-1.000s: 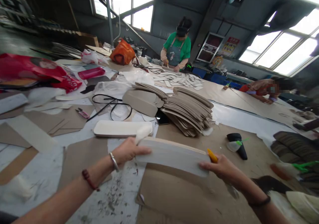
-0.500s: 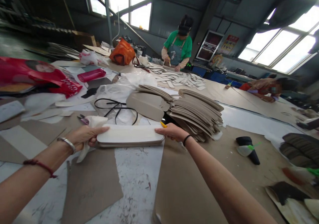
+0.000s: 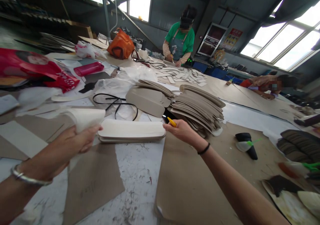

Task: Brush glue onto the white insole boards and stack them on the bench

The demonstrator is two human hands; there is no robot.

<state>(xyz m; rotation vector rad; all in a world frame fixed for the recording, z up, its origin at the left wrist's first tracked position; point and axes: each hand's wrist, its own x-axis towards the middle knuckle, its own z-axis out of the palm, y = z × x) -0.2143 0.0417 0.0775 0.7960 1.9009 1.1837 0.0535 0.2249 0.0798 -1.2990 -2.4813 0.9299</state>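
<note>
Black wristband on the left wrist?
No, it is on the right wrist; the left wrist wears a silver bangle.

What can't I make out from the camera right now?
All in the head view:
- White sheet: its gripped part is hidden by the left hand.
- Yellow tool: mostly hidden by the right hand, so its kind is unclear.
- Marks on the grey-brown board: too faint to read.
- Red bag: cut off by the left edge.
</note>
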